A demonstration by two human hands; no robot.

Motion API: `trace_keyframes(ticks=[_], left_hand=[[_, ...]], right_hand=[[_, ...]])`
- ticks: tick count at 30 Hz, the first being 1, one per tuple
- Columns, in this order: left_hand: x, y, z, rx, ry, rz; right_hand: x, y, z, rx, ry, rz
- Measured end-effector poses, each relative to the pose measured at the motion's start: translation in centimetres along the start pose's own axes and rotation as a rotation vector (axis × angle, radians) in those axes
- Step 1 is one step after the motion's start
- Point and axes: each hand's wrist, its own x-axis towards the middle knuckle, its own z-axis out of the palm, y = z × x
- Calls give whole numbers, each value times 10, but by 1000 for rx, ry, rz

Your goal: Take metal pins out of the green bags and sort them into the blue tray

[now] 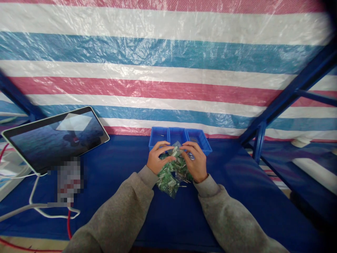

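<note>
Between my two hands is a small clear plastic bag (175, 149) with pale and metallic pieces inside. My left hand (159, 157) pinches its left side with thumb and fingers. On the other side, my right hand (195, 160) grips the bag's right edge with curled fingers. Below them lies a pile of clear and greenish plastic bags (167, 181) filled with small metal pins or screws, too small to name surely. A loose thin metal piece (183, 186) lies at the pile's lower edge. Just behind my hands stand three joined blue bins (177, 133), partly covered by my fingers.
A tablet-like screen (58, 138) leans at the left, with white cables (34, 191) and a red cable (68, 225) near it. A blurred-out patch (70, 181) sits before it. Blue metal struts (259, 140) rise at the right. Striped plastic sheeting (168, 84) hangs behind the blue table (118, 182).
</note>
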Motion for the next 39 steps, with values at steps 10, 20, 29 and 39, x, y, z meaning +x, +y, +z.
trace_keyframes(ticks=[10, 20, 29, 39], left_hand=[[-1, 0, 4, -133, 63, -228], [3, 2, 2, -427, 50, -333], [2, -8, -2, -226, 265, -311], [8, -11, -13, -241, 349, -297]], right_hand=[[-5, -1, 2, 14, -42, 119], [-2, -3, 1, 54, -105, -12], [0, 12, 4, 353, -141, 503], [7, 18, 2, 750, 74, 821]])
